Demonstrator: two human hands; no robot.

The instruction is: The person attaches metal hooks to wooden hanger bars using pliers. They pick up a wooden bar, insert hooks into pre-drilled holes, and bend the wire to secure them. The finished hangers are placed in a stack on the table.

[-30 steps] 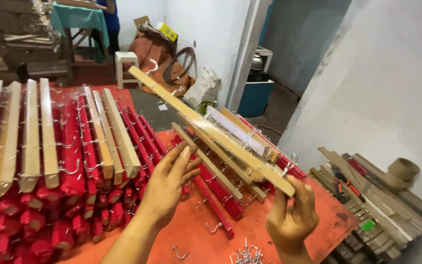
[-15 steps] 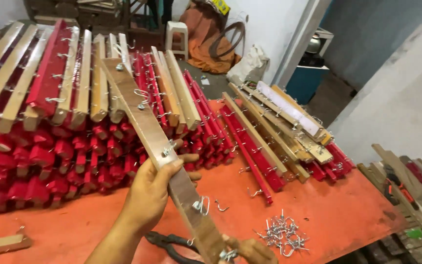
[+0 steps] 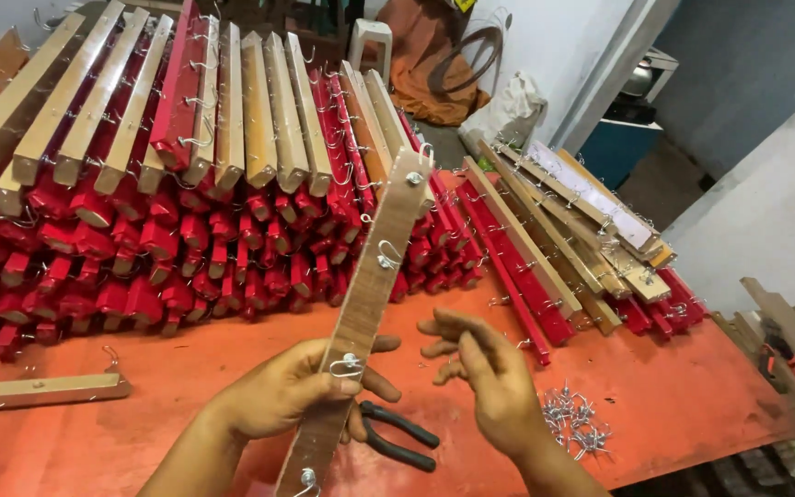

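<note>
Raised upright since, wooden strip (image 3: 366,293) in left grip (image 3: 280,394).

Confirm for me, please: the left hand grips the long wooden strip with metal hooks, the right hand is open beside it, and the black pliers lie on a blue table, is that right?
Not quite: the table is orange-red, not blue, as the head view shows. The rest holds: the left hand grips the long wooden strip with metal hooks, the right hand is open beside it, and the black pliers lie on the table.
</note>
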